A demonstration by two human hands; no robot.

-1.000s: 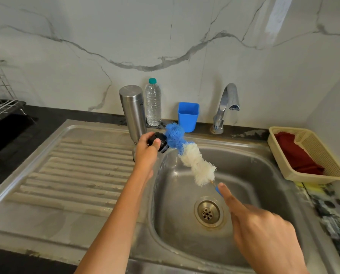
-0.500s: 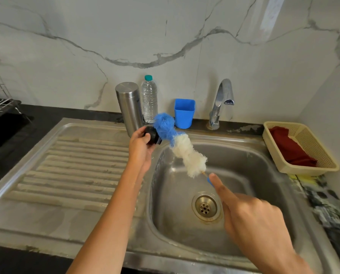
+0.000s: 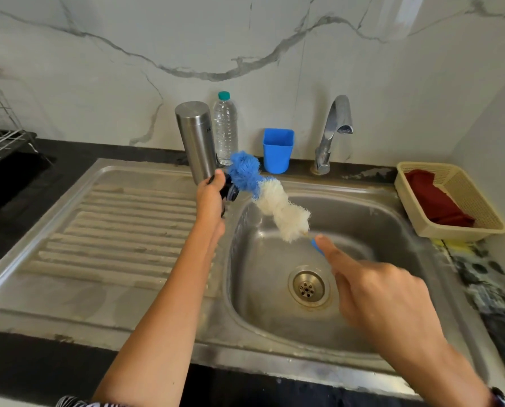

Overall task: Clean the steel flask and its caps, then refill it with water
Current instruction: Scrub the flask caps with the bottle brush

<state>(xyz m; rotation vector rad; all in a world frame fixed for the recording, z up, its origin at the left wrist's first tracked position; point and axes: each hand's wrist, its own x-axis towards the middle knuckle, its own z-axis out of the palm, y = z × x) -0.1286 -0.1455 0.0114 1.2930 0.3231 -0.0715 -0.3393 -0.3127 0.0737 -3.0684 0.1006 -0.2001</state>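
Right, left hand grips the black cap over the sink so drips fall in; right hand clamps the bottle brush, scrubbing it.

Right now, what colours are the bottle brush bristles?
Blue at the tip, white nearer the handle, on the bottle brush held by the right hand. Head view, the only one.

Your left hand is raised on an outstretched forearm, fingers curled in a grip. Your right hand is nearer the camera, index finger stretched forward and the other fingers folded round a handle.
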